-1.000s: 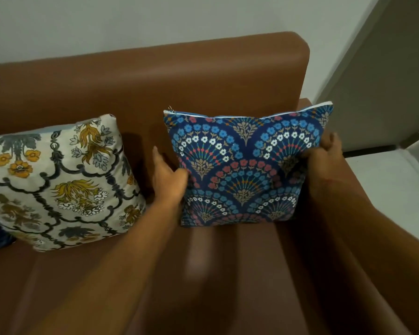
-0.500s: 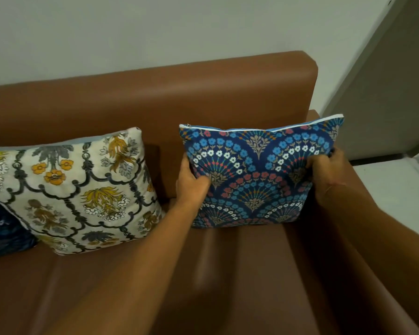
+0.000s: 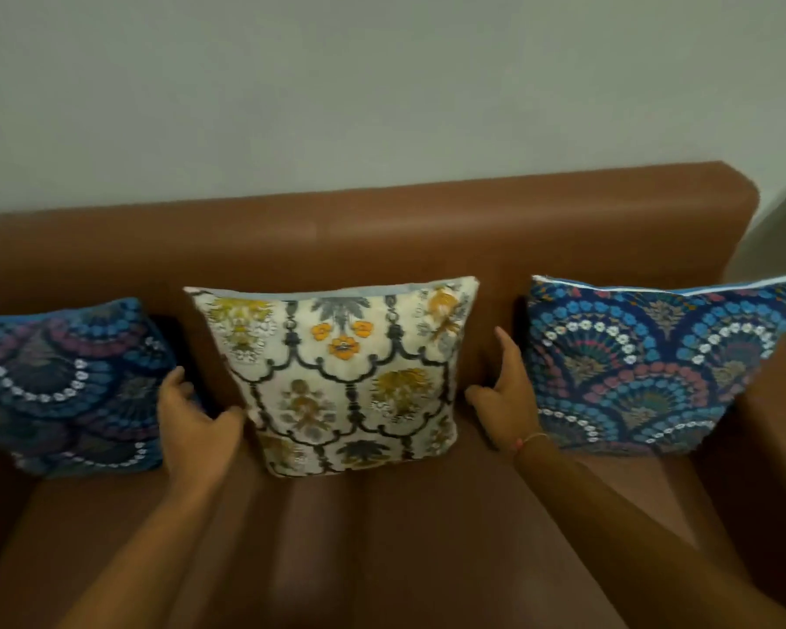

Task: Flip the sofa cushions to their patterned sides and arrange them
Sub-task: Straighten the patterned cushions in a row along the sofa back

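Observation:
Three cushions lean against the back of a brown leather sofa (image 3: 382, 229), all patterned side out. A cream floral cushion (image 3: 350, 374) stands in the middle. A blue fan-patterned cushion (image 3: 654, 365) sits at the right and another blue fan-patterned cushion (image 3: 64, 388) at the left. My left hand (image 3: 191, 419) is at the cream cushion's lower left edge, thumb touching it, fingers apart. Beside the cream cushion's right edge is my right hand (image 3: 504, 397), fingers spread, holding nothing. Neither hand grips a cushion.
A pale wall (image 3: 382, 84) rises behind the sofa. The sofa's right armrest (image 3: 772, 447) lies under the right cushion's corner. The seat (image 3: 382, 537) stretches toward me.
Both hands let go of the right blue cushion and moved left to either side of the cream cushion. My view swung left, bringing the left blue cushion into sight.

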